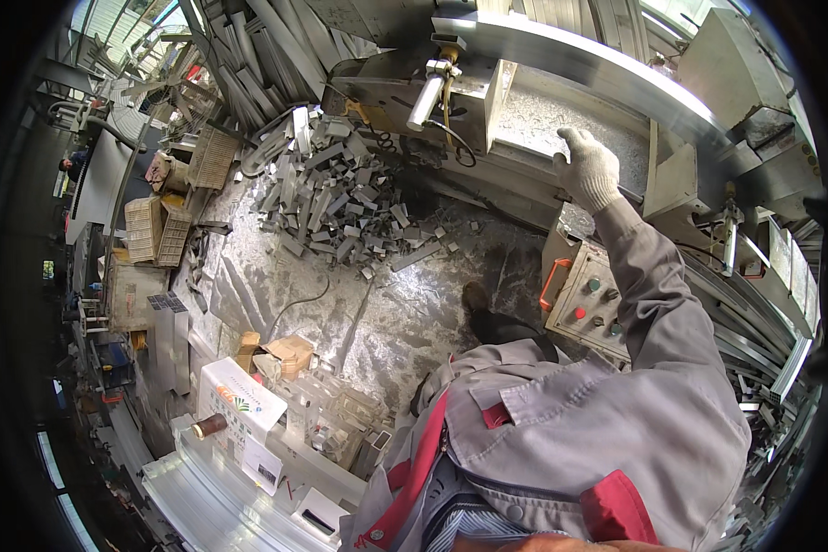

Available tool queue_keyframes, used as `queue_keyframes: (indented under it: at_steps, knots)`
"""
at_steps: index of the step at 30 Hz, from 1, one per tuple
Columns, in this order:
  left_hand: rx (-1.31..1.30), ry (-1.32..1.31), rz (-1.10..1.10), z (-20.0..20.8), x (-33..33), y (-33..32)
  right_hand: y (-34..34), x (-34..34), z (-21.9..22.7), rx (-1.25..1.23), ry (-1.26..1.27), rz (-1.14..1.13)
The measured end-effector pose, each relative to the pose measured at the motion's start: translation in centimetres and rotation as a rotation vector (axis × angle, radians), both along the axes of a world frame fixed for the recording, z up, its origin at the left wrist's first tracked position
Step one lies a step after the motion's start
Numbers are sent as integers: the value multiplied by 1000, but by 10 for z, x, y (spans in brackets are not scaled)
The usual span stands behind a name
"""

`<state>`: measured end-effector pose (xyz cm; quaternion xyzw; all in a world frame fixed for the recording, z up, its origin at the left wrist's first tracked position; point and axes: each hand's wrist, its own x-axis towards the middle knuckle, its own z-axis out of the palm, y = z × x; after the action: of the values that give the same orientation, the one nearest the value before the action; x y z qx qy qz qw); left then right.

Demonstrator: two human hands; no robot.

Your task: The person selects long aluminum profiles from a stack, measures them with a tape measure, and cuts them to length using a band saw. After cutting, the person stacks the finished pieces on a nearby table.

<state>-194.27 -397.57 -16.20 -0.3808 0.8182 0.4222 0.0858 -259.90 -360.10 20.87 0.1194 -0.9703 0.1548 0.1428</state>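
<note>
My right hand [587, 170], in a pale knitted work glove, reaches forward over the near edge of a machine bed [547, 109] strewn with fine metal shavings. Its fingers are slightly bent, with the thumb apart from them, and nothing shows in the hand. Beyond it a long, shiny metal profile [598, 60] lies across the machine. A pneumatic clamp cylinder [426, 97] stands left of the bed, and another cylinder [730, 235] is on the right. Below my right forearm sits a control box [587, 304] with red and green buttons. My left hand is out of sight.
A heap of short metal offcuts [340, 198] covers the floor at left centre. An orange handle [552, 283] juts from the control box. Plastic crates [144, 230] stand far left. A white carton [239, 400] rests near long profiles [198, 492] at lower left.
</note>
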Motion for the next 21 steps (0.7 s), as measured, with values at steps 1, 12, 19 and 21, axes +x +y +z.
queue_keyframes:
  at_steps: [1, 12, 19, 21]
  knots:
    - [-74, 55, -57, 14, -17, -16, -20, -34, 7, -44, 2, 49]
    - [288, -94, 530, 151, -154, -82, -193, -278, 24, 134, -95, 130]
    - [357, -194, 279, 100, -221, -152, -163, -295, 29, 62, -196, 33]
    - [359, -224, 188, 88, -243, -177, -120, -285, 31, -75, -150, -35]
